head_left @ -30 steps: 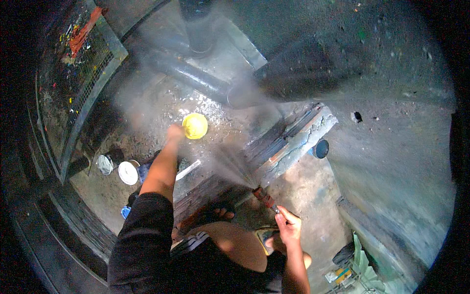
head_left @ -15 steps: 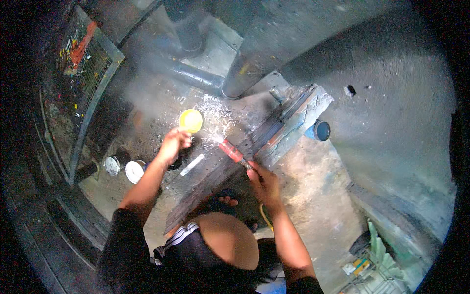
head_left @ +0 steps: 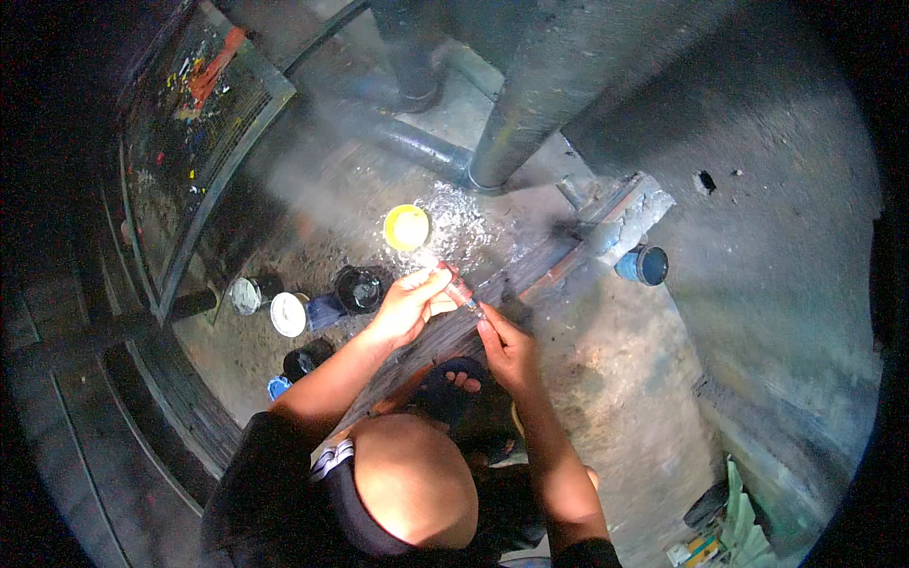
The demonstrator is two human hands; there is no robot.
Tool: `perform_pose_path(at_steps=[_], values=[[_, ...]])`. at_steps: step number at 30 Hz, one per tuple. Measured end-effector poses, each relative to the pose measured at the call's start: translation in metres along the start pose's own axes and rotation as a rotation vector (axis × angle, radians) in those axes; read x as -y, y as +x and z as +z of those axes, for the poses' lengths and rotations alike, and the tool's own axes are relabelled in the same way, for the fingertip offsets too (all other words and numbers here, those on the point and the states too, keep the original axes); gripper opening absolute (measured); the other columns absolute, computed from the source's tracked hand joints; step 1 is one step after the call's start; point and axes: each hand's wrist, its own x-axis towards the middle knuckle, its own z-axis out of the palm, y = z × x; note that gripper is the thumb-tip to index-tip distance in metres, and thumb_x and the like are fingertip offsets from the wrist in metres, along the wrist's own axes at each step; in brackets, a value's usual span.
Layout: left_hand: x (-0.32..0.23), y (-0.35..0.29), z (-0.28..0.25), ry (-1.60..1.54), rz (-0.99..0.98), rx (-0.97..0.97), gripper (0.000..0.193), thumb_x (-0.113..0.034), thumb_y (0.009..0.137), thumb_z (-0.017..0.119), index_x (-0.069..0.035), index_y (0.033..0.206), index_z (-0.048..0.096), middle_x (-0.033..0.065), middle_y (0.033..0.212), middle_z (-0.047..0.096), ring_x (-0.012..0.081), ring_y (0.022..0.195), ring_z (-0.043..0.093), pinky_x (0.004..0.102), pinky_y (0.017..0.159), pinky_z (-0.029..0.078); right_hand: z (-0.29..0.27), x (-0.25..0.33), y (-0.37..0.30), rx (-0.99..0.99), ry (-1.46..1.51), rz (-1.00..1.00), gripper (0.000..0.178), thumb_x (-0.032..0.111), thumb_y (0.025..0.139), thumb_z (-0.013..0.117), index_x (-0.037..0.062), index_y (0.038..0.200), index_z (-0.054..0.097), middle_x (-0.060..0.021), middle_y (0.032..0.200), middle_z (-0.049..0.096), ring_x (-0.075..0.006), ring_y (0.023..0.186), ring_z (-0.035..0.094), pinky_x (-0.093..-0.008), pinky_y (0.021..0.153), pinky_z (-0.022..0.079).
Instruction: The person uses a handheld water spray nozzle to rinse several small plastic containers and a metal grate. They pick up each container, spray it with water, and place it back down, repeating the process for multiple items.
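The red, tube-shaped spray nozzle with a grey rear end point(head_left: 458, 289) is held slanting, just to the near right of the round yellow plastic tub point(head_left: 389, 230), its front end pointing up toward that tub. The left hand point(head_left: 417, 305) is closed by thumb and fingers on the nozzle's front part; the right hand point(head_left: 508, 348) grips the grey rear part. A small white blur lies by the front end, and whether it is spray cannot be told.

Handling it well likely calls for a firm, steady right-hand grip while the left fingers work, with fingertips kept behind the outlet and the outlet turned away from legs and bare toes. Wet surfaces could make the grip slip, so a light touch seems unwise.

Right beside the tub, on its right, lies a glittering wet patch point(head_left: 461, 222) on the floor. A black bucket point(head_left: 343, 287) stands near the tub, to its lower left; farther that way are a white round-topped container point(head_left: 289, 314) and a pale-mouthed tilted pail point(head_left: 248, 295). A long dark ledge with a broken, pale end point(head_left: 544, 265) runs to the tub's right, and a blue can point(head_left: 629, 264) sits well apart beyond it
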Motion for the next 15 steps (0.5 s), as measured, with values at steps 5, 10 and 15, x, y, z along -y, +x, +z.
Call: perform_pose_path(at_steps=[5, 10, 15], values=[[0.003, -0.005, 0.0, 0.086, 0.014, -0.07, 0.022, -0.024, 0.098, 0.062, -0.004, 0.105, 0.066, 0.0065, 0.096, 0.07, 0.017, 0.089, 0.069, 0.0321, 0.082, 0.057, 0.002, 0.002, -0.003, 0.018, -0.011, 0.021, 0.029, 0.019, 0.096, 0.062, 0.0044, 0.121, 0.067, -0.0207, 0.104, 0.071, -0.029, 0.093, 0.072, -0.0343, 0.079, 0.054], [0.0, -0.01, 0.01, 0.177, 0.035, -0.144, 0.023, -0.028, 0.096, 0.066, -0.006, 0.1, 0.067, 0.0038, 0.091, 0.071, 0.0125, 0.081, 0.069, 0.0279, 0.075, 0.056, -0.001, 0.008, -0.002, 0.031, -0.057, -0.025, 0.029, 0.018, 0.096, 0.062, 0.0043, 0.121, 0.067, -0.0204, 0.102, 0.071, -0.0299, 0.091, 0.072, -0.0353, 0.078, 0.054], [0.001, -0.007, 0.014, 0.242, 0.037, -0.195, 0.024, -0.03, 0.096, 0.067, -0.006, 0.095, 0.069, 0.003, 0.087, 0.071, 0.0105, 0.078, 0.068, 0.0255, 0.071, 0.055, 0.0, -0.002, -0.003, 0.019, -0.024, -0.021, 0.029, 0.018, 0.096, 0.062, 0.0046, 0.121, 0.066, -0.02, 0.102, 0.071, -0.0299, 0.091, 0.072, -0.0355, 0.077, 0.055]])
